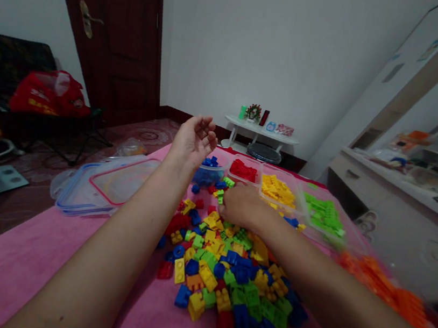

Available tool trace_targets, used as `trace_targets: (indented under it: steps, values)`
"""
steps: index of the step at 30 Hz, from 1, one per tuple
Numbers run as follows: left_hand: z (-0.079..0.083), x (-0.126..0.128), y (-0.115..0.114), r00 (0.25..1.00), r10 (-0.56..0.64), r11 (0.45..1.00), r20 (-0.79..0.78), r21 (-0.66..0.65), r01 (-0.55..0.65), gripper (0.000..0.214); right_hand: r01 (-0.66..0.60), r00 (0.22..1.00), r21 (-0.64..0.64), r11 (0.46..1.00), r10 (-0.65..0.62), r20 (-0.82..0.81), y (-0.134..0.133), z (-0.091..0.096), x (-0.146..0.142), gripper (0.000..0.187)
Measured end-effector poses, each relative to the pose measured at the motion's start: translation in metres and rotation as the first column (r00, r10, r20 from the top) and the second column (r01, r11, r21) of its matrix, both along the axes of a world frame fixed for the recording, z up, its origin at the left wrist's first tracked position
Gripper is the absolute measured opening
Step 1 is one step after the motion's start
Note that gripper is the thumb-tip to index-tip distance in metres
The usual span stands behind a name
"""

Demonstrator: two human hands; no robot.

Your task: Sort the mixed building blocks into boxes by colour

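Observation:
A heap of red, blue, yellow and green plastic bricks (228, 274) lies on a pink cloth (26, 262). My left hand (194, 140) is raised, palm up, above a clear tub of blue bricks (208, 172); its fingers are curled and nothing shows in them. My right hand (241, 205) rests at the far edge of the heap, fingers closed on a small green brick (220, 192). Beyond it stand clear tubs of red bricks (243, 169), yellow bricks (278, 189) and green bricks (324, 214).
Stacked clear lids (106, 183) lie at the left of the cloth. Orange bricks (384, 288) are piled at the right. A folding chair with a red bag (49, 92), a dark door (115, 30), a small white table (262, 129) and a white cabinet (402, 195) surround the area.

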State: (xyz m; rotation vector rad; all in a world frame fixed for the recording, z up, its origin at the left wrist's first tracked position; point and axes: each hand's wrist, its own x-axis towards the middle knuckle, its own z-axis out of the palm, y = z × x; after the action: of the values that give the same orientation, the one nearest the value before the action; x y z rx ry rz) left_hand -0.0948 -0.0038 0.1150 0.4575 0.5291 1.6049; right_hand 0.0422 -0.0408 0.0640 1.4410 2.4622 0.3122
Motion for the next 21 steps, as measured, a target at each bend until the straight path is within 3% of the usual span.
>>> trace_targets:
  steps: [2, 4, 7, 9, 10, 13, 15, 18, 21]
  values:
    - [0.001, -0.002, 0.001, 1.000, 0.010, 1.000, -0.017, 0.013, -0.010, 0.016, -0.082, 0.993, 0.083, 0.993, 0.088, -0.072, -0.013, 0.002, -0.010, 0.030]
    - [0.002, -0.004, 0.000, 0.999, 0.022, 0.999, -0.043, 0.024, -0.021, 0.016, -0.271, 0.938, 0.099, 0.958, 0.286, -0.198, -0.026, -0.004, -0.026, 0.028]
    - [0.003, -0.005, -0.001, 0.997, 0.035, 0.999, -0.073, 0.033, -0.033, 0.016, -0.607, 0.733, 0.054, 0.793, 0.585, -0.346, -0.041, -0.025, -0.052, 0.033]
    - [0.003, -0.004, -0.001, 0.995, 0.041, 0.998, -0.087, 0.042, -0.037, 0.016, -0.692, 0.658, 0.050, 0.721, 0.657, -0.370, -0.045, -0.040, -0.063, 0.036]
    - [0.003, -0.004, -0.001, 0.994, 0.043, 0.998, -0.096, 0.047, -0.038, 0.016, -0.696, 0.656, 0.045, 0.717, 0.660, -0.367, -0.044, -0.046, -0.067, 0.036]
    - [0.002, 0.000, -0.001, 0.993, 0.040, 0.999, -0.112, 0.040, -0.036, 0.016, -0.657, 0.698, 0.043, 0.753, 0.629, -0.342, -0.036, -0.051, -0.062, 0.034]
    - [0.001, 0.003, -0.001, 0.993, 0.029, 0.999, -0.114, 0.025, -0.027, 0.016, -0.589, 0.762, 0.049, 0.806, 0.575, -0.300, -0.027, -0.045, -0.049, 0.034]
    - [-0.005, 0.009, 0.003, 0.991, 0.015, 0.999, -0.136, 0.031, -0.011, 0.018, -0.362, 0.908, 0.002, 0.932, 0.353, -0.226, -0.015, -0.033, -0.020, 0.031]
    - [-0.015, 0.016, 0.007, 0.966, 0.004, 0.998, -0.258, 0.060, 0.012, 0.020, -0.226, 0.931, -0.080, 0.971, 0.191, -0.312, -0.006, -0.027, 0.012, 0.029]
